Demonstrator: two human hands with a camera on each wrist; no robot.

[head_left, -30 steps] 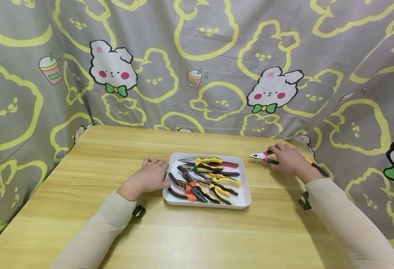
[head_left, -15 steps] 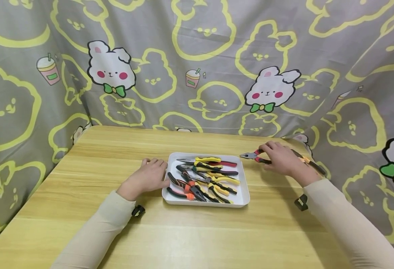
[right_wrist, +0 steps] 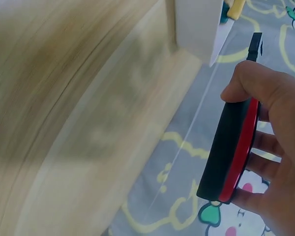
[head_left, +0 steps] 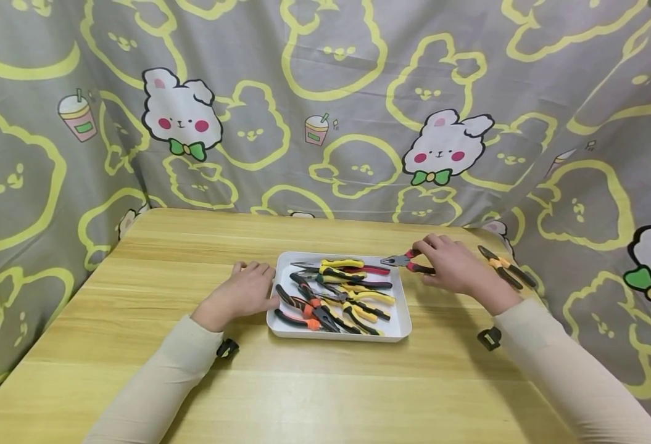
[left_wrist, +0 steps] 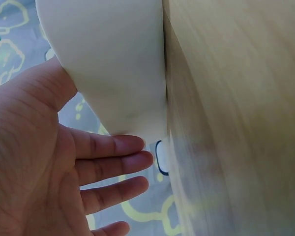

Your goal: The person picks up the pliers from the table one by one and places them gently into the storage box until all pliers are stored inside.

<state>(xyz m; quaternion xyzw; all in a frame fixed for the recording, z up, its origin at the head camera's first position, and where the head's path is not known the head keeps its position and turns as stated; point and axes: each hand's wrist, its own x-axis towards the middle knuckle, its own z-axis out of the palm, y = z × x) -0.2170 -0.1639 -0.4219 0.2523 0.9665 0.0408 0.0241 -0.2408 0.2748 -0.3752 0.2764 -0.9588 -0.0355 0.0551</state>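
My right hand [head_left: 451,265] grips combination pliers [head_left: 396,261] with red-and-black handles, their jaws pointing left over the tray's far right corner. In the right wrist view, thumb and fingers hold the pliers' handle [right_wrist: 230,147] from either side. At its left side, a white tray [head_left: 407,320] meets my left hand [head_left: 242,290]. The left wrist view has the left hand's fingers [left_wrist: 113,164] fairly straight, the index at the tray's corner and the thumb tip hidden behind the wall. Several pliers [head_left: 366,293] with yellow, red, orange and black handles lie jumbled inside the tray.
Another pair of pliers [head_left: 505,268], orange and black, lies on the wooden table [head_left: 325,394] to the right, beyond the right forearm. A grey patterned curtain [head_left: 258,92] encloses the table's back and sides.
My right hand has moved left with the red-and-black pliers, bringing their jaws to the tray's rim. The orange-and-black pliers behind it have come into fuller view. My left hand stays by the tray.
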